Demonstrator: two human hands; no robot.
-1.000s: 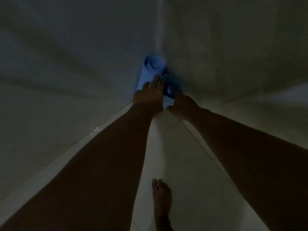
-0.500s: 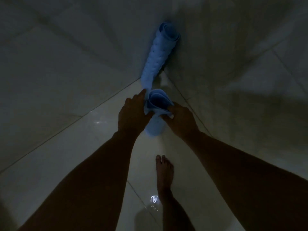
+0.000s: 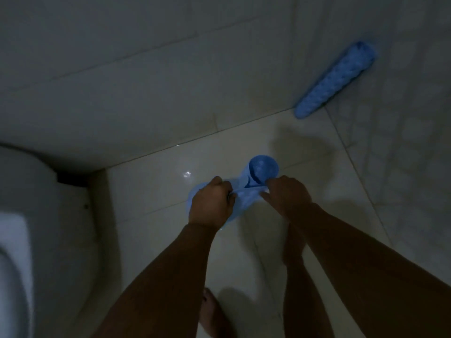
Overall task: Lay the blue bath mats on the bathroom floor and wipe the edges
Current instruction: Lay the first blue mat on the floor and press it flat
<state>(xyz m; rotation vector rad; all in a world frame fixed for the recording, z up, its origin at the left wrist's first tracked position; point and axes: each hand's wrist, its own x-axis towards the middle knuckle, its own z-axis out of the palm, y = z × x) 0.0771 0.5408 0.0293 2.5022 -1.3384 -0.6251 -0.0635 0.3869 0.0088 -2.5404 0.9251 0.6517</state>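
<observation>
While both hands (image 3: 246,201) grip, mat's (image 3: 262,170) roll projects beyond.

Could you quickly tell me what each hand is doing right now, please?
Left hand: closed, gripping the partly unrolled blue mat.
Right hand: closed, pinching the same mat's edge.

The glossy pale tiled floor (image 3: 156,191) carries a rolled blue mat (image 3: 334,80) at two o'clock, leaning into the wall corner. A white toilet (image 3: 36,228) stands at nine o'clock. Bare feet rest on the tiles at six o'clock, one foot (image 3: 214,315) plainly visible.
</observation>
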